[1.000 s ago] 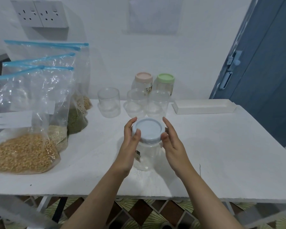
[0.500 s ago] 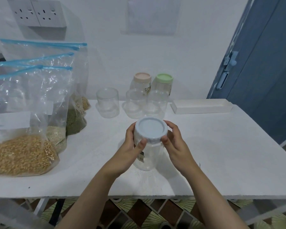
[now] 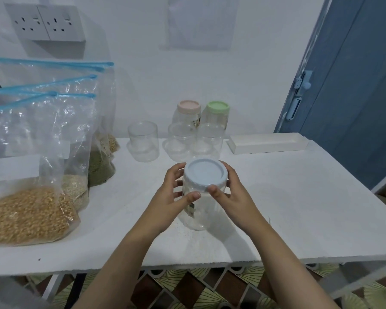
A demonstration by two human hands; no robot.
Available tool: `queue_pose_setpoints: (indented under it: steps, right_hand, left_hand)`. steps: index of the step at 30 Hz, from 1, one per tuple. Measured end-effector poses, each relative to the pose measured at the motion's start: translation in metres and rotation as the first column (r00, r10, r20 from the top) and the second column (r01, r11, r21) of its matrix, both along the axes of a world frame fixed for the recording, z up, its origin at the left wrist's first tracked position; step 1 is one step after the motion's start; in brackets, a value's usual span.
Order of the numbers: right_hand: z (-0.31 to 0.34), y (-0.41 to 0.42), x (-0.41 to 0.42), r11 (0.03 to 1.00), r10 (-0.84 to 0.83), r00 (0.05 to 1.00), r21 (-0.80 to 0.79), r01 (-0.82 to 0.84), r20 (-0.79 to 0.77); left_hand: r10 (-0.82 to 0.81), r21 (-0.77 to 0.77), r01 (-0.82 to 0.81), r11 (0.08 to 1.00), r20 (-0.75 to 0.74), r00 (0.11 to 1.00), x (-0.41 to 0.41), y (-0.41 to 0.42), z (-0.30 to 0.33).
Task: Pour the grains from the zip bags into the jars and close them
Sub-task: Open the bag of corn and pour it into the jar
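Note:
A clear plastic jar (image 3: 198,216) with a pale blue lid (image 3: 205,175) is tilted toward me at the middle of the white table (image 3: 299,208). My left hand (image 3: 173,197) grips the jar's body from the left. My right hand (image 3: 230,197) grips the blue lid's rim, thumb on its near edge. The jar looks empty. Several zip bags stand at the left: the nearest holds golden grains (image 3: 27,212), and behind it are bags of pale grains (image 3: 76,188), green grains (image 3: 99,166) and yellow beans (image 3: 113,142).
At the back stand three open clear jars (image 3: 143,141), a pink-lidded jar (image 3: 188,112) and a green-lidded jar (image 3: 217,112). A white tray (image 3: 267,142) lies at the back right. A blue door (image 3: 354,85) is on the right, wall sockets (image 3: 45,23) at top left.
Both hands closed onto the blue-lidded jar, lifted and tilted it toward me. My right thumb has shifted round the lid's near edge.

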State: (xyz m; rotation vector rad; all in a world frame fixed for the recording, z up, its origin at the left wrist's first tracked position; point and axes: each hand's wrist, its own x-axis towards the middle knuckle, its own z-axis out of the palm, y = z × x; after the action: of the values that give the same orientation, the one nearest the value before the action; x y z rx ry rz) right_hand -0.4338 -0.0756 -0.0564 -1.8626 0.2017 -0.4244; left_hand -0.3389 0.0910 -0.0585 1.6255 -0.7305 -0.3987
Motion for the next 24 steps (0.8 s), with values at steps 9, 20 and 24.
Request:
queue_pose_setpoints:
  steps: [9, 20, 24]
  right_hand:
    - [0.000, -0.002, -0.004, 1.000, -0.024, 1.000, -0.012, 0.024, -0.017]
    - [0.003, -0.016, -0.006, 0.999, 0.009, 0.998, 0.038, -0.007, -0.062]
    - [0.017, -0.004, -0.004, 0.998, 0.059, 0.996, 0.005, -0.058, -0.062]
  left_hand:
    - [0.033, -0.009, -0.033, 0.999, -0.014, 0.999, -0.007, -0.002, -0.002]
    - [0.045, -0.022, -0.046, 0.999, -0.051, 0.998, -0.006, -0.002, -0.002]
    - [0.031, -0.035, -0.032, 0.999, -0.038, 0.999, -0.008, -0.005, 0.000]
